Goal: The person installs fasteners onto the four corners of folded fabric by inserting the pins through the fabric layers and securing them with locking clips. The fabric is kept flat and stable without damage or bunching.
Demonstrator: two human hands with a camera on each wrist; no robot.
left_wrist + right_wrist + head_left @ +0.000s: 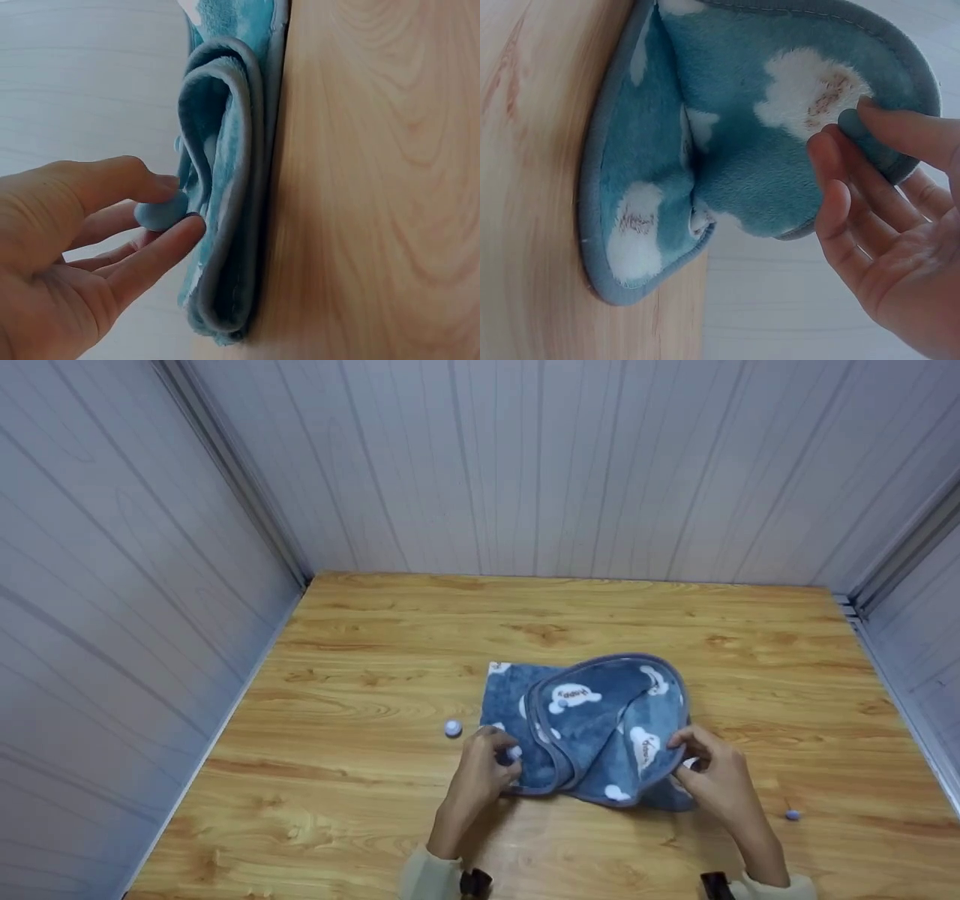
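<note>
A folded blue fleece blanket (592, 727) with grey binding and white bear prints lies on the table, its upper layers bent back in loops. At its near left corner my left hand (484, 765) pinches a small round blue knob (161, 212) between thumb and fingers, right beside the bound edges. My right hand (716, 772) grips the blanket's right edge. Between its thumb and fingers shows another small round knob (857, 129), against the fleece; its underside is hidden. A similar knob (562, 703) shows on the top layer.
On the wooden table (360, 682), one pale round knob (452, 728) lies left of the blanket and another knob (793, 814) lies right of my right hand. White panelled walls (510, 465) enclose the back and sides.
</note>
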